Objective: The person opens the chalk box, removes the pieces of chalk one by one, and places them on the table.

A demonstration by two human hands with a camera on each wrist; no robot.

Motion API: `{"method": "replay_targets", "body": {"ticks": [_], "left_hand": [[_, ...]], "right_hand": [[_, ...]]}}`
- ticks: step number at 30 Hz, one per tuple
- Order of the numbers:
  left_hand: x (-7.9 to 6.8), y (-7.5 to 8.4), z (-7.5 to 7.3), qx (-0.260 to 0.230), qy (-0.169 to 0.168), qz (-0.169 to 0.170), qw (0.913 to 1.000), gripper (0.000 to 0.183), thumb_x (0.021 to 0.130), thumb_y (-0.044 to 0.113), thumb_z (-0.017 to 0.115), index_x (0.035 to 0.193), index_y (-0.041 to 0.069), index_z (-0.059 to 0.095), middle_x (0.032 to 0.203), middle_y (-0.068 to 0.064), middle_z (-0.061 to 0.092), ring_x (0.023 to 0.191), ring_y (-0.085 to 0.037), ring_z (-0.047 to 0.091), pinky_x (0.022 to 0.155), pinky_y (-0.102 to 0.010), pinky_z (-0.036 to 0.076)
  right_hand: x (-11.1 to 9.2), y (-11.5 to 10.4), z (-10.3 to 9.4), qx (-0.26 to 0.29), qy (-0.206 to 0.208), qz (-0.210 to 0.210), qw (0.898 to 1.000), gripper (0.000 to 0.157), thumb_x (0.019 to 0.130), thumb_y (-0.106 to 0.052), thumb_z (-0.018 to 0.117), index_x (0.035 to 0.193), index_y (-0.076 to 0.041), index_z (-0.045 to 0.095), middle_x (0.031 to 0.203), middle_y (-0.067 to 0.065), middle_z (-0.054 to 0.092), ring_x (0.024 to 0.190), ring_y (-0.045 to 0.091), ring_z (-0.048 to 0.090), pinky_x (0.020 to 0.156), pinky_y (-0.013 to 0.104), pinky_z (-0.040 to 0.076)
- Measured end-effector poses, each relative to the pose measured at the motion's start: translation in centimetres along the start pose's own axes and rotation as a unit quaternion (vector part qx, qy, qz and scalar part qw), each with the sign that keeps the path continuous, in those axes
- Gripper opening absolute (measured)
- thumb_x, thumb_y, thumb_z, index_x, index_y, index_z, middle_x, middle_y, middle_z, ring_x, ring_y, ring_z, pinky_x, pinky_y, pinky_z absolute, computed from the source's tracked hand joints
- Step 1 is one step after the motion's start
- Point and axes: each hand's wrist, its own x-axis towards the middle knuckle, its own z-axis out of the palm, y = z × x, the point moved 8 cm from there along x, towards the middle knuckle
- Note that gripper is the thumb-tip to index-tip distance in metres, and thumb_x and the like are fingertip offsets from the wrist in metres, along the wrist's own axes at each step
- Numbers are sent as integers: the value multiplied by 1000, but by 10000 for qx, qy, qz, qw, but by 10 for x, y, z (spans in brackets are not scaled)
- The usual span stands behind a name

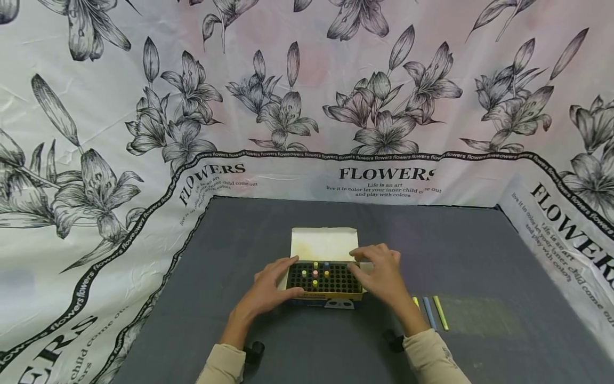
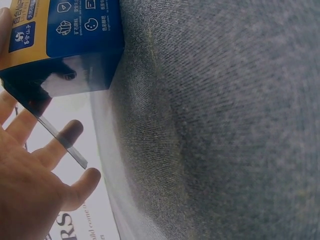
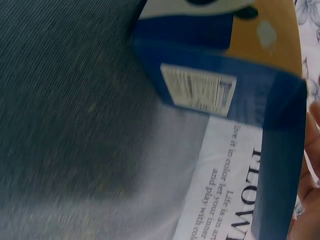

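A chalk box [image 1: 316, 296], blue and yellow, stands on the grey table with its pale lid [image 1: 323, 242] raised at the back. Its black holder [image 1: 340, 279] has rows of round holes. Several chalk sticks stand in it, among them a pink one [image 1: 315, 273], a blue one [image 1: 326, 265] and yellow ones. My left hand [image 1: 268, 284] spans the box's left end, thumb at the front edge and fingers farther back. Beside the back right corner, my right hand [image 1: 381, 269] has its index finger at the lid and its thumb over the holes. Nothing shows between them.
To the right of my right forearm lie a thin yellow chalk stick [image 1: 415, 302], a blue chalk stick [image 1: 429, 312] and a yellow-green chalk stick [image 1: 440, 313]. A flower-printed white cloth [image 1: 288, 176] hangs behind and around the table.
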Motion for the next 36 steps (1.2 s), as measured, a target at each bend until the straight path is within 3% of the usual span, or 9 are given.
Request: {"method": "replay_targets", "body": {"ticks": [12, 21, 36], "left_hand": [[0, -1, -1, -53, 15, 16, 10000, 81, 87, 54, 77, 157, 34, 42, 163, -6, 39, 152, -36, 32, 115, -71, 19], [-1, 1, -1, -97, 20, 11, 10000, 81, 86, 52, 78, 156, 34, 42, 163, -5, 40, 151, -35, 33, 115, -71, 20], [0, -1, 0, -93, 59, -15, 9999, 81, 85, 52, 79, 156, 35, 43, 162, -5, 40, 151, -35, 34, 114, -70, 21]], "right_hand": [[0, -15, 42, -352, -960, 119, 9947, 21, 83, -22, 86, 101, -15, 78, 94, 1, 74, 87, 19, 51, 87, 50, 27], [-3, -19, 56, -504, -1067, 55, 9930, 19, 82, -23, 87, 97, -17, 77, 92, 0, 72, 87, 18, 50, 86, 52, 28], [-2, -23, 60, -637, -917, 91, 9937, 12, 83, -20, 86, 91, -18, 77, 87, -1, 70, 84, 20, 49, 86, 53, 29]]}}
